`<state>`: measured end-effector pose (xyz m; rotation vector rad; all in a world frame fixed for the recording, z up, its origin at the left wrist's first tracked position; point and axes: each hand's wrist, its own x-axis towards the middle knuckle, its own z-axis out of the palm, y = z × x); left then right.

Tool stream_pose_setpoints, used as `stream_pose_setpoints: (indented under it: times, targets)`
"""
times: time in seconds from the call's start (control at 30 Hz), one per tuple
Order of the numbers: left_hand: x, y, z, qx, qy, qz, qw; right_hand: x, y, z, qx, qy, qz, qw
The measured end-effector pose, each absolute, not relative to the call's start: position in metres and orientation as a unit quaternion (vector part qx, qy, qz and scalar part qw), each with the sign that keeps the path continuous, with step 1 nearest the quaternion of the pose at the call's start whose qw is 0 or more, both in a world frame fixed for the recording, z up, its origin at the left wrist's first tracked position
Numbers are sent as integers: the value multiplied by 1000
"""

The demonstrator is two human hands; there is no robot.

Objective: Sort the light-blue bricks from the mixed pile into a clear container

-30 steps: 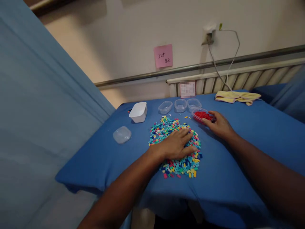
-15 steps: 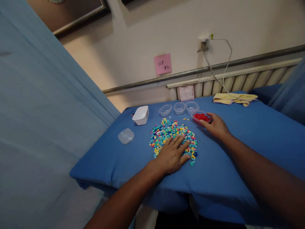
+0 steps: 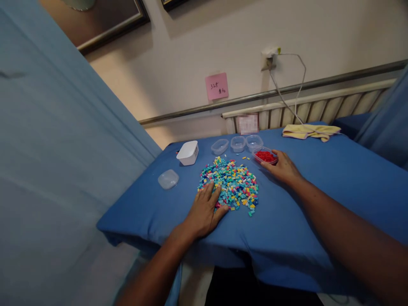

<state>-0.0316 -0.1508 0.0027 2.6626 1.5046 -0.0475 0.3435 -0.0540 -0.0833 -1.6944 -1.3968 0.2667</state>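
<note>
A pile of small coloured building bricks [image 3: 234, 182], mostly teal, blue, yellow and pink, is spread on the blue-covered table [image 3: 280, 225]. My left hand [image 3: 205, 210] lies with spread fingers at the pile's near left edge, its fingertips on the bricks. My right hand [image 3: 284, 168] grips the near right side of a clear plastic tub [image 3: 254, 159], thumb in front and fingers behind. Small red pieces [image 3: 267, 157] fill the tub, which rests on the table at the pile's far right.
Three clear tubs, one of them an oval tub [image 3: 219, 147], stand along the back. A white container [image 3: 188, 153] and a clear lid-like piece [image 3: 168, 179] sit at left. A yellow cloth [image 3: 309, 131] lies back right, under a white cable. A curtain [image 3: 57, 140] hangs at left.
My left hand has slid left across the pile, uncovering bricks at its middle and right. My right hand stays on the tub of red pieces. The view has shifted slightly.
</note>
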Motion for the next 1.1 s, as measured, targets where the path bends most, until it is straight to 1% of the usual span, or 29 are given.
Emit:
stream_pose_setpoints:
  times: [0.07,0.17,0.3,0.4,0.47,0.57,0.67,0.8,1.0,1.1]
  targets:
    - [-27,-153,-5,873,485,-7,42,344,-55,-83,-684,-565,105,450]
    - [-9,-139,-11,881,473,11,13,345,-56,-82,-685,-560,100,455]
    - [14,-96,-7,879,472,53,-35,346,-61,-80,-691,-544,92,467]
    - [31,-78,-1,868,492,53,-35,349,-64,-80,-696,-526,84,482]
    - [45,-85,-2,895,442,49,-27,351,-66,-80,-699,-515,79,491]
    - [68,-109,-10,951,307,11,29,353,-66,-81,-700,-510,71,495]
    - [84,-122,-20,966,257,1,23,354,-66,-81,-702,-514,65,489]
    - [89,-105,-19,949,313,2,-24,353,-68,-79,-705,-520,62,478]
    - [66,-78,0,927,374,-19,-4,355,-71,-76,-714,-516,66,469]
    - [48,-75,1,908,417,-25,15,357,-71,-78,-715,-517,69,465]
